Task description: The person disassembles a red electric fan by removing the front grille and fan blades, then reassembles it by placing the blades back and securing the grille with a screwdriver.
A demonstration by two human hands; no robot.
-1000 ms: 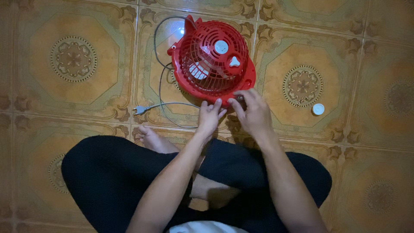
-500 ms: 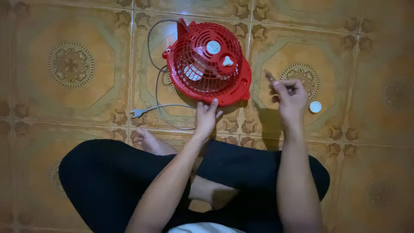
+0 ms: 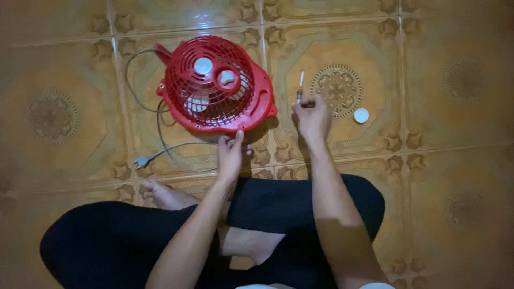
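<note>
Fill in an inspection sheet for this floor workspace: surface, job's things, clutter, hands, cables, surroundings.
Surface: patterned tiled floor, glossy.
Job's things: red fan lying flat, grille up; slim screwdriver-like tool.
Clutter: small white round cap lying apart on a tile.
Hands: left hand touches the fan's near rim; right hand grips the tool, clear of the fan.
Cables: grey cord looped beside the fan, plug loose on the floor.
Surroundings: person's crossed legs in dark clothing; dim light.
</note>
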